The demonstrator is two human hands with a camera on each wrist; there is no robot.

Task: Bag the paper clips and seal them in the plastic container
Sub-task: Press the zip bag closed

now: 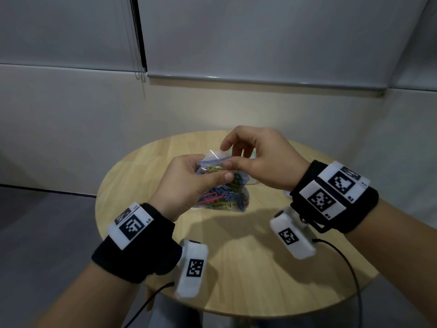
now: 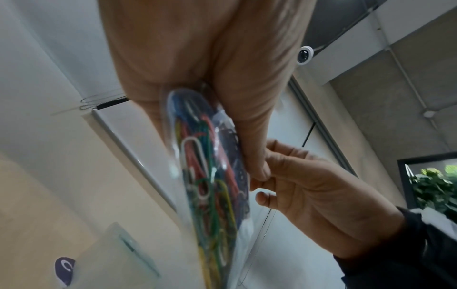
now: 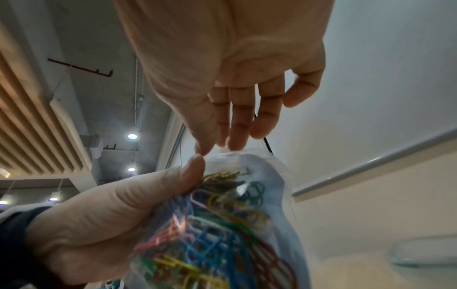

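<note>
One clear plastic bag [image 1: 222, 185] is held up over the round wooden table [image 1: 248, 268], and it is gripped by two hands. The bag is stuffed with colored paper clips [image 1: 220, 197]: blue, green, yellow, red and pink ones are seen. The clips are too many and too tangled to be counted. The bag's long side runs up and down, a little tilted. Its top edge, with a blue strip, is pointed up and away from the person. Its fat bottom end hangs down toward the table, but it cannot be told if the table is touched.

The upper part of the bag is held by the left hand [image 1: 189, 183]. Its thumb is pressed on the near side and its fingers are curled behind. In the right wrist view the same thumb [image 3: 173, 181] is seen lying on the plastic over the clips.

The top edge of the bag is pinched by the right hand [image 1: 257, 159] between the thumb and first finger. The other fingers are lifted and loosely spread. In the left wrist view the two hands are seen touching at the bag's edge.

One pale plastic container [image 3: 425, 254] is seen low on the table in the right wrist view, but it is blurry.

One black wristband with a white marker tag is worn on each wrist.
</note>
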